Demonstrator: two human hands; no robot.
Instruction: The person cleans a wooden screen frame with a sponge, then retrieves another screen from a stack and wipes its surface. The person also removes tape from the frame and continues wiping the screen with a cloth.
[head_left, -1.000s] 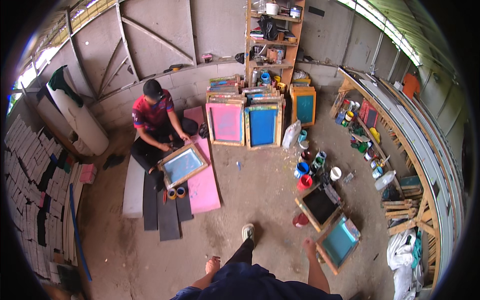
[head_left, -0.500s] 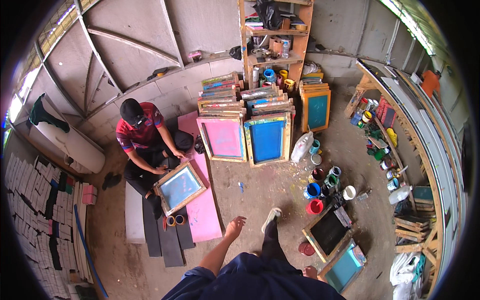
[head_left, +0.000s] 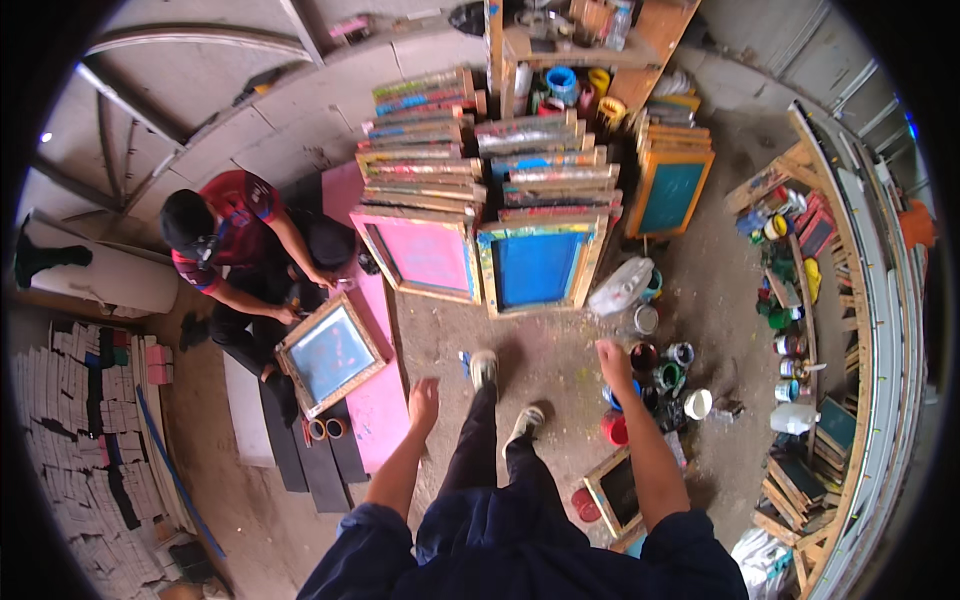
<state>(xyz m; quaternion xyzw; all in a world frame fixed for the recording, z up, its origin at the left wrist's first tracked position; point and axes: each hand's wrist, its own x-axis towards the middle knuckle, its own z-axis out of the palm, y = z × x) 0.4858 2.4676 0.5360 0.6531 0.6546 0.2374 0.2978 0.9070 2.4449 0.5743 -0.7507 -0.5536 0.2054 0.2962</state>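
My left hand (head_left: 424, 392) hangs in the middle of the frame, fingers loose, holding nothing. It is near the pink board (head_left: 372, 400) on the floor. My right hand (head_left: 612, 360) is also empty, fingers relaxed, just above the paint pots (head_left: 660, 375) right of center. The pots sit close together, I think so they are easy to reach. Frames (head_left: 480, 190) lean stacked at the wall up top, which saves floor room. At left, a person (head_left: 225, 250) sits holding a blue frame (head_left: 330, 352) flat on the board.
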